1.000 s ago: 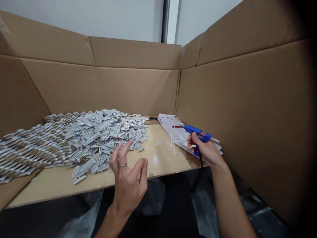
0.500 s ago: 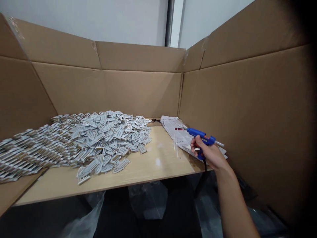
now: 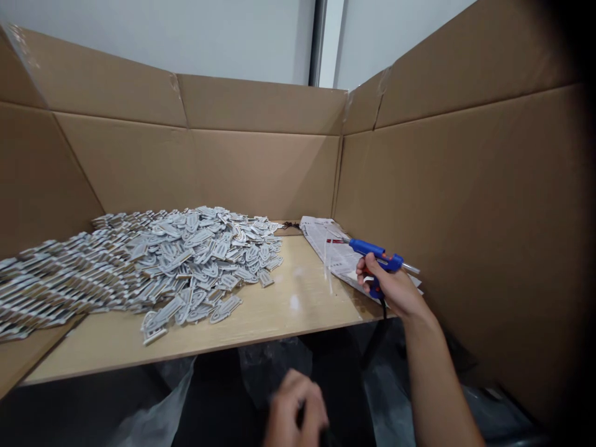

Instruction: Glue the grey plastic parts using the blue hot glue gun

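Note:
My right hand (image 3: pixel 391 282) is wrapped round the handle of a blue hot glue gun (image 3: pixel 367 248), its nozzle turned left above a printed paper sheet (image 3: pixel 321 233). A clear glue stick (image 3: pixel 410 268) sticks out of the gun's back end. Low in the middle, below the table edge, is my left hand (image 3: pixel 298 406). Its fingers look curled but are blurred, and I cannot tell if anything is in them. Small light-grey flat pieces with slots (image 3: pixel 205 248) lie in a loose heap on the left half of the table.
Tight rows of similar pieces (image 3: pixel 56 279) stack up at the far left. Tall cardboard walls (image 3: pixel 261 167) surround the wooden tabletop (image 3: pixel 279 304) at the back and sides. Clear plastic (image 3: pixel 162 410) hangs below the table. A dark cord (image 3: pixel 384 308) runs down from the gun.
My left hand has come into view at the bottom middle. My right hand still holds the glue gun in nearly the same place; the whole view has shifted slightly.

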### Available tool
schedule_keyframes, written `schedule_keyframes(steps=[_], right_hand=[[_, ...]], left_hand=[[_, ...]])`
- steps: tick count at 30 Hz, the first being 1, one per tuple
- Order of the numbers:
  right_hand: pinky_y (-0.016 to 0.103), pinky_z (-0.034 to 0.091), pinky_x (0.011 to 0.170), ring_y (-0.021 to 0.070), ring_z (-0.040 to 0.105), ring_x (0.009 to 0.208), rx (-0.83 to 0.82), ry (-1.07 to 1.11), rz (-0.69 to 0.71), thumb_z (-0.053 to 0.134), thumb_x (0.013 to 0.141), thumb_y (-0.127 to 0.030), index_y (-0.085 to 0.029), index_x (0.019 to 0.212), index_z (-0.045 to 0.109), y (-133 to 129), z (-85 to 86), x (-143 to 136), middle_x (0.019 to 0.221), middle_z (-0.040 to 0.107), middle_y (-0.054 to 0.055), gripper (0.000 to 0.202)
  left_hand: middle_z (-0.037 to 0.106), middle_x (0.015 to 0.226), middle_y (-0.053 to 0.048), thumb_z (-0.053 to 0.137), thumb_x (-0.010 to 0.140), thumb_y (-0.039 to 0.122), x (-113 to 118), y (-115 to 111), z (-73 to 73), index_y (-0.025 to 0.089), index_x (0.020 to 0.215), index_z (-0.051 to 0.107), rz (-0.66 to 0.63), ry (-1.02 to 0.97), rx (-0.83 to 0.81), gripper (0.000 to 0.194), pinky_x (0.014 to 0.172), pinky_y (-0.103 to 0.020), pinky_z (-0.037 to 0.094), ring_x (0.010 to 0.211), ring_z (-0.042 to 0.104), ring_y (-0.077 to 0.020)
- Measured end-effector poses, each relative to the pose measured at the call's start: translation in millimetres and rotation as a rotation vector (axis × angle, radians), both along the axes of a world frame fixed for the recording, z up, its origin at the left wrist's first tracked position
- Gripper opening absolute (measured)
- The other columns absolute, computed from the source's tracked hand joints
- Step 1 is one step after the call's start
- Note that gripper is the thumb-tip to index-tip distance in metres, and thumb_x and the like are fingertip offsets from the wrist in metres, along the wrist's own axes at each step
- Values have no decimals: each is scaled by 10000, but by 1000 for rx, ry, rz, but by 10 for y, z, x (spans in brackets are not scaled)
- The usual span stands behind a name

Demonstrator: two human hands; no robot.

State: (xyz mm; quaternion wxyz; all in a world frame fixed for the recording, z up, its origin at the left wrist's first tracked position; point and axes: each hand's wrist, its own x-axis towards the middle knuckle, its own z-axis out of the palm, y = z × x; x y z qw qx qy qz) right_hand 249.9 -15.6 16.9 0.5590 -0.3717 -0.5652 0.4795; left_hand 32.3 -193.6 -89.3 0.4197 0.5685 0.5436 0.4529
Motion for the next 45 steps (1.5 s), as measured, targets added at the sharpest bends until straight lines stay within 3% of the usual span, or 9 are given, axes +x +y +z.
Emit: schedule_keyframes(steps=[3, 7, 9, 13, 16, 18, 25, 35, 45], right_hand=[[254, 458, 492, 143, 568, 608, -8, -8, -7, 734, 794, -668, -212, 786, 650, -5, 7, -3, 740, 621, 15, 463], [255, 465, 494, 142, 568, 604, -15, -24, -15, 731, 788, -680, -213, 780, 642, -3, 5, 7, 739, 620, 15, 476], [253, 471, 499, 141, 567, 610, -3, -38, -12, 725, 799, -673, -212, 779, 646, -4, 5, 14, 739, 614, 14, 468], [246, 465, 485, 148, 571, 631, 6, -48, -6, 723, 814, -656, -214, 790, 658, -12, 10, 21, 756, 606, 21, 447], [247, 461, 472, 153, 580, 640, 6, -36, -14, 740, 789, -665, -214, 776, 653, -17, 15, 13, 782, 620, 28, 459], [250, 460, 475, 152, 583, 633, 7, -34, -18, 744, 779, -672, -214, 773, 651, -18, 15, 4, 781, 630, 25, 467], [265, 451, 491, 150, 562, 592, -10, -46, 17, 725, 797, -672, -221, 791, 644, -9, 8, -13, 713, 619, 12, 458], [241, 458, 488, 141, 563, 621, 4, -31, 43, 714, 830, -643, -215, 797, 643, -18, 5, -6, 747, 603, 17, 435], [228, 457, 486, 134, 554, 622, -18, -36, 33, 702, 843, -641, -192, 816, 649, -24, -9, -2, 750, 592, 21, 453]], left_hand=[[721, 830, -180, 291, 968, 556, -364, 367, -288, 221, 598, 618, 240, 495, -112, 596, 952, -465, 494, 974, 695, -340], [760, 1015, -170, 502, 874, 484, -663, 367, -471, 193, 858, 722, 129, 725, -256, 366, 933, -431, 503, 1045, 699, -343], [766, 960, -139, 522, 877, 509, -685, 258, -325, 201, 779, 704, 70, 690, -140, 371, 877, -386, 514, 963, 711, -306], [615, 504, -56, 372, 966, 602, -726, 307, 267, 213, 475, 532, 179, 478, -42, 647, 608, -307, 466, 531, 624, -199], [658, 559, -6, 527, 915, 551, -902, 663, 595, 188, 869, 716, 471, 318, 171, 411, 575, -275, 465, 520, 629, -185], [733, 676, -39, 560, 885, 498, -1056, 965, 693, 153, 1142, 695, 637, 290, 195, 450, 591, -294, 497, 558, 675, -213], [760, 752, -140, 537, 869, 435, -1358, 1564, 792, 36, 1262, 661, 855, 567, 179, 574, 801, -372, 514, 846, 732, -314], [762, 993, -239, 587, 879, 477, -1371, 1690, 843, 98, 1120, 763, 945, 785, 56, 483, 784, -414, 494, 957, 706, -377], [769, 830, -130, 626, 848, 379, -1385, 1780, 842, 193, 941, 813, 995, 685, 65, 280, 621, -339, 394, 748, 666, -294]])
